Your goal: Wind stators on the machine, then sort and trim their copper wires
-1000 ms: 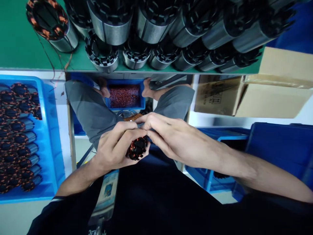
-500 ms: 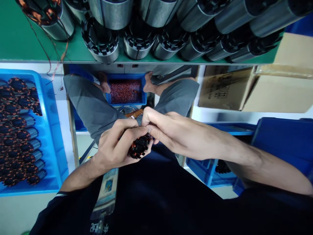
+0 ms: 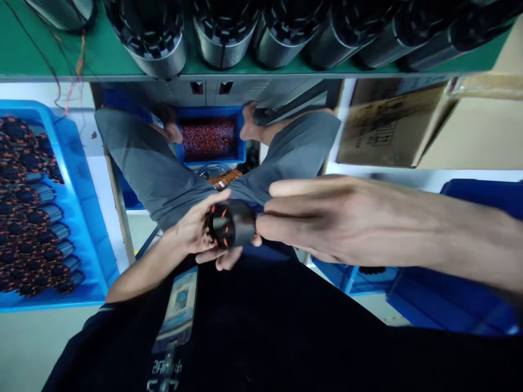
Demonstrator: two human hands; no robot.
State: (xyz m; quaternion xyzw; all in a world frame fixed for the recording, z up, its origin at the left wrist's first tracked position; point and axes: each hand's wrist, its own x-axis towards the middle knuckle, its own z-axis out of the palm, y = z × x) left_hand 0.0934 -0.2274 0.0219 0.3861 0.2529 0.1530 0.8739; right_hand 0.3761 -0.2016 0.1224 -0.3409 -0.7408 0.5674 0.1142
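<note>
A dark cylindrical motor core (image 3: 244,222) with bits of copper wire at its open end lies on its side above the lap. My left hand (image 3: 200,226) holds it from the left, with the thumb above and the fingers beneath. Just to its right, my right hand (image 3: 310,215) has its fingers pressed together, the fingertips at the core's right end. Whether those fingers grip something is hidden, and the hand is blurred.
A green bench (image 3: 96,57) bears a row of metal cylinders (image 3: 281,51). On the left, a blue tray (image 3: 87,218) holds several wound cores. A blue bin (image 3: 242,155) with reddish bits sits between the feet. Cardboard boxes (image 3: 384,125) and blue bins (image 3: 441,294) are at the right.
The core has turned so that its side now shows. My left hand has opened out around it. My right hand has come off its top and moved right. The view has shifted.
</note>
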